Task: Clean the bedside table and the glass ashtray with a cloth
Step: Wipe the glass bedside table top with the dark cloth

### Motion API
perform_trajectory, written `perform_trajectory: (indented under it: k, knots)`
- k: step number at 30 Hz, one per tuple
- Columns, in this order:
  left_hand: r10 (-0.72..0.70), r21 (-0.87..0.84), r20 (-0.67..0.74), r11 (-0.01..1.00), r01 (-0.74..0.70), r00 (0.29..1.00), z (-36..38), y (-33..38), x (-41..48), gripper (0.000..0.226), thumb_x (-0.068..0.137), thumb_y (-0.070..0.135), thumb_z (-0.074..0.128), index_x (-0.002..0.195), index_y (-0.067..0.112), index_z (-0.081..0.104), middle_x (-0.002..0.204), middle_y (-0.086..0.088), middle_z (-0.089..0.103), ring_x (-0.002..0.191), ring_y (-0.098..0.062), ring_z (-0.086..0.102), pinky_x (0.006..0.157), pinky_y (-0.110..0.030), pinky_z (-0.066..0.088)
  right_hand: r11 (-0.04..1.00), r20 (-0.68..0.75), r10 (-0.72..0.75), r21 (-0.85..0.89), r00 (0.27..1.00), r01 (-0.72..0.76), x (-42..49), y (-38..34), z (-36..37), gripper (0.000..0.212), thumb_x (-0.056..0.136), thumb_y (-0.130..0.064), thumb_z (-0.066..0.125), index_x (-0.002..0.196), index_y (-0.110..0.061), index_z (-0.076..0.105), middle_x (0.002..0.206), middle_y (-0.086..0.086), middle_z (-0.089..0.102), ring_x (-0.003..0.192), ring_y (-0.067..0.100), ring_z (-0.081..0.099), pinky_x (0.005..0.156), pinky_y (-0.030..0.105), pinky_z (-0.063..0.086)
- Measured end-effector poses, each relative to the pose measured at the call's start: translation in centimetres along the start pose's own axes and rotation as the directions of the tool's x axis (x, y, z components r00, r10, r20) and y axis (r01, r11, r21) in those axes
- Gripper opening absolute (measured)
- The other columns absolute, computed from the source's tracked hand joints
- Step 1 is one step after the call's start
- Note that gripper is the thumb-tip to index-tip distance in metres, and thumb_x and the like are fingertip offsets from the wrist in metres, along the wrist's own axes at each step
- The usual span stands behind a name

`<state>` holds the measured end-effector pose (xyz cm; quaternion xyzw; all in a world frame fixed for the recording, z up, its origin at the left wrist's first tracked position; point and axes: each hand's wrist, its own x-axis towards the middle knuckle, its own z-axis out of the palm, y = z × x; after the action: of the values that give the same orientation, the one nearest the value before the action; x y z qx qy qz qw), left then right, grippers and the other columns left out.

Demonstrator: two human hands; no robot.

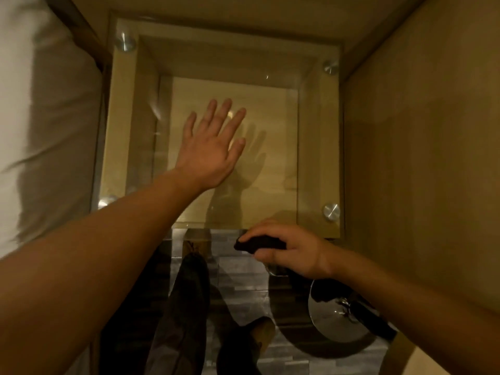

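The bedside table (311,136) has a clear glass top held by round metal studs at its corners, over a light wooden frame. My left hand (213,147) lies flat on the middle of the glass, palm down and fingers spread, holding nothing. My right hand (286,247) is at the near edge of the glass, closed on a small dark cloth (257,243) bunched under its fingers. I see no ashtray on the table top.
A bed with a white pillow (40,117) runs along the table's left side. A wooden wall panel (419,158) closes in the right side. Below the near edge are my legs (184,307) on a tiled floor and a round shiny disc (335,320) I cannot identify.
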<state>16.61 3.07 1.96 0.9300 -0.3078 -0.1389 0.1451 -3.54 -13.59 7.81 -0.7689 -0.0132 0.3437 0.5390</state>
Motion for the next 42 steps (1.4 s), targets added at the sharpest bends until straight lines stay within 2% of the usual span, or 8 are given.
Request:
perform_trajectory:
  k: [4, 7, 10, 13, 15, 18, 24, 42]
  knots:
    - [-0.051, 0.056, 0.018, 0.997, 0.050, 0.999, 2.3, 1.6, 0.7, 0.063, 0.108, 0.059, 0.012, 0.166, 0.035, 0.007, 0.177, -0.001, 0.004, 0.163, -0.024, -0.004, 0.129, -0.058, 0.002, 0.937, -0.309, 0.126, 0.349, 0.943, -0.011, 0.3, -1.7, -6.8, 0.031, 0.094, -0.034, 0.064, 0.124, -0.037, 0.069, 0.112, -0.023, 0.074, 0.098, -0.003, 0.070, 0.075, 0.014, 0.055]
    - [-0.052, 0.109, -0.001, 0.993, 0.051, 0.999, 3.5, 1.4, 0.8, 0.062, 0.110, 0.057, 0.015, 0.167, 0.033, 0.009, 0.177, -0.002, 0.006, 0.163, -0.026, -0.002, 0.129, -0.060, 0.004, 0.977, -0.572, 0.095, 0.212, 0.815, 0.035, 3.7, -1.9, -12.9, 0.035, 0.098, -0.026, 0.064, 0.133, -0.025, 0.066, 0.120, -0.009, 0.071, 0.099, -0.006, 0.066, 0.080, 0.016, 0.053]
    - [-0.046, 0.113, -0.007, 0.992, 0.047, 0.999, 3.8, 1.2, 1.0, 0.062, 0.109, 0.056, 0.017, 0.167, 0.033, 0.008, 0.176, -0.002, 0.007, 0.163, -0.026, 0.000, 0.129, -0.060, 0.004, 0.994, -0.695, -0.048, -0.104, 0.717, -0.034, 8.5, -1.9, -18.9, 0.040, 0.102, -0.022, 0.063, 0.141, -0.017, 0.060, 0.129, -0.002, 0.062, 0.110, -0.009, 0.057, 0.099, 0.016, 0.047]
    - [-0.047, 0.115, 0.010, 0.992, 0.045, 0.999, 3.8, 1.2, 1.0, 0.063, 0.109, 0.055, 0.015, 0.167, 0.032, 0.008, 0.176, -0.001, 0.003, 0.163, -0.026, -0.002, 0.128, -0.058, 0.000, 0.860, -0.605, -0.158, -0.472, 0.780, -0.193, 13.2, -1.2, -24.5, 0.061, 0.099, -0.050, 0.061, 0.154, -0.030, 0.045, 0.158, 0.002, 0.044, 0.147, 0.023, 0.035, 0.122, 0.046, 0.027]
    - [-0.054, 0.120, 0.027, 0.991, 0.051, 0.998, 3.8, 1.3, 0.9, 0.063, 0.109, 0.055, 0.013, 0.167, 0.032, 0.008, 0.176, 0.000, 0.000, 0.163, -0.025, -0.005, 0.128, -0.057, -0.003, 0.698, -0.555, -0.103, -0.632, 0.826, -0.337, 15.3, -0.5, -26.9, 0.070, 0.094, -0.074, 0.043, 0.157, -0.047, 0.030, 0.169, -0.008, 0.027, 0.155, 0.030, 0.018, 0.117, 0.053, 0.017]
    - [-0.065, 0.118, 0.040, 0.991, 0.060, 0.997, 3.6, 1.3, 1.0, 0.064, 0.108, 0.055, 0.010, 0.168, 0.032, 0.005, 0.177, -0.001, -0.001, 0.163, -0.024, -0.008, 0.128, -0.056, -0.005, 0.540, -0.503, -0.129, -0.759, 0.855, -0.364, 16.8, 0.6, -28.3, 0.069, 0.094, -0.079, 0.024, 0.157, -0.051, 0.024, 0.170, -0.012, 0.023, 0.156, 0.029, 0.018, 0.112, 0.055, 0.019]
    - [-0.066, 0.154, 0.063, 0.986, 0.055, 0.996, 3.8, 1.4, 1.1, 0.064, 0.109, 0.055, 0.013, 0.168, 0.031, 0.005, 0.177, -0.003, 0.001, 0.163, -0.026, -0.005, 0.128, -0.058, -0.004, 0.589, -0.475, -0.138, -0.745, 0.869, -0.314, 18.1, 2.1, -27.6, 0.059, 0.102, -0.065, 0.022, 0.158, -0.048, 0.024, 0.171, -0.009, 0.021, 0.154, 0.031, 0.017, 0.115, 0.055, 0.018]
    - [-0.074, 0.117, 0.013, 0.991, 0.072, 0.997, 3.5, 1.8, 0.7, 0.063, 0.109, 0.056, 0.012, 0.167, 0.033, 0.008, 0.177, -0.001, 0.005, 0.163, -0.024, -0.004, 0.128, -0.058, -0.003, 0.435, -0.274, -0.252, -0.889, 0.928, -0.145, 9.9, 5.4, -16.2, 0.063, 0.101, -0.067, 0.030, 0.159, -0.041, 0.029, 0.168, -0.003, 0.030, 0.150, 0.030, 0.030, 0.106, 0.051, 0.031]
